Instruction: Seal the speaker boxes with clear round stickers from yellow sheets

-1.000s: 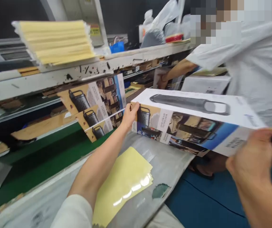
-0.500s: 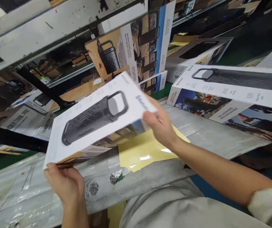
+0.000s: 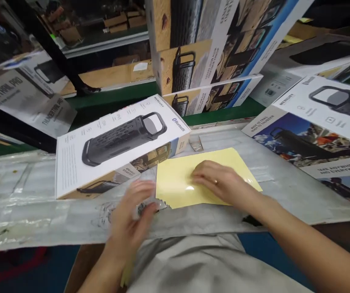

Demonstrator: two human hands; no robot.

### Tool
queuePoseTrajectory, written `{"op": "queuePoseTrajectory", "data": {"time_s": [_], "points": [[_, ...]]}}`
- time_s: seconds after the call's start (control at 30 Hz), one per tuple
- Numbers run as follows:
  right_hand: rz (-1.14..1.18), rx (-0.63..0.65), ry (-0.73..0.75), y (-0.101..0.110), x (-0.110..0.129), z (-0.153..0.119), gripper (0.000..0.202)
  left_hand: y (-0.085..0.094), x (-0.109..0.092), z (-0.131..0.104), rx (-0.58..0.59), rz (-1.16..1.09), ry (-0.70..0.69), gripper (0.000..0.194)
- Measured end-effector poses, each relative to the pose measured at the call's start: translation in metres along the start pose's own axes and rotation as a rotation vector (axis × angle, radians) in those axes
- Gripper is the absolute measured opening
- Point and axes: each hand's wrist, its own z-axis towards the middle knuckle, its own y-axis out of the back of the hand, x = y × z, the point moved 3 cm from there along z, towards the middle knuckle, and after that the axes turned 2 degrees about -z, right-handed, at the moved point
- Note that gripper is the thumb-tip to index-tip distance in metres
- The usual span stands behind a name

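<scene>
A white speaker box (image 3: 119,142) printed with a black handled speaker lies flat on the wrapped worktop, and no hand is on it. To its right lies a glossy yellow sheet (image 3: 175,179). Over that sheet is my right hand (image 3: 223,181), its fingers curled and pressed together at the glossy surface; whatever is between the fingertips is hidden. Slightly blurred, my left hand (image 3: 135,211) hovers by the sheet's left edge, thumb and fingers apart and nothing seen in it.
Speaker boxes (image 3: 199,73) stand stacked behind the worktop. Another large box (image 3: 315,138) sits at the right. Grey cartons (image 3: 34,101) lie beyond a black metal post (image 3: 49,53) at the left. The plastic-covered worktop (image 3: 16,203) ends just before my lap.
The speaker box was held up in both hands and now rests on the worktop. My hands have let go, the right going onto the yellow sheet, the left coming rightward beside it.
</scene>
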Motion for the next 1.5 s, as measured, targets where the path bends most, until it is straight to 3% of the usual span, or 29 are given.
{"op": "queuePoseTrajectory", "data": {"time_s": [0.03,0.07,0.1,0.17,0.53,0.87,1.03,1.17,1.27,1.33,1.43,1.5], "points": [[-0.03,0.081,0.037,-0.007,0.003,-0.007,0.025,-0.021,0.0,0.003,0.266,0.011,-0.008,0.029],[-0.062,0.134,0.065,-0.013,0.004,-0.011,0.027,-0.038,0.003,0.004,0.46,0.052,-0.049,0.033],[-0.098,0.165,0.08,-0.018,0.005,-0.014,0.028,-0.052,0.006,0.005,0.574,0.113,-0.089,0.036],[-0.159,0.192,0.096,-0.024,0.004,-0.016,0.027,-0.067,0.016,0.007,0.656,0.225,-0.098,0.036],[-0.198,0.311,0.101,-0.028,0.0,-0.009,0.032,-0.067,0.022,0.003,0.668,0.294,-0.152,0.037],[-0.15,0.256,0.127,-0.027,-0.003,-0.022,0.029,-0.067,0.018,0.001,0.671,0.38,-0.177,0.036],[0.074,0.251,-0.036,-0.024,-0.007,-0.025,0.02,-0.07,0.011,0.003,0.713,0.467,-0.193,0.041],[0.376,0.206,-0.228,-0.003,-0.014,-0.021,0.027,-0.074,0.011,-0.002,0.74,0.535,-0.196,0.036],[0.516,0.1,-0.33,0.024,-0.021,-0.015,0.029,-0.065,-0.001,0.0,0.742,0.514,-0.262,0.033],[0.508,0.038,-0.337,0.04,-0.026,-0.008,0.028,-0.047,-0.02,0.014,0.711,0.397,-0.348,0.029],[0.493,-0.078,-0.329,0.053,-0.031,0.012,0.025,-0.002,-0.045,0.069,0.507,0.315,-0.368,0.028],[0.611,-0.228,-0.371,0.051,-0.031,0.035,0.028,0.034,-0.041,0.12,0.335,0.475,-0.249,0.035]]}}
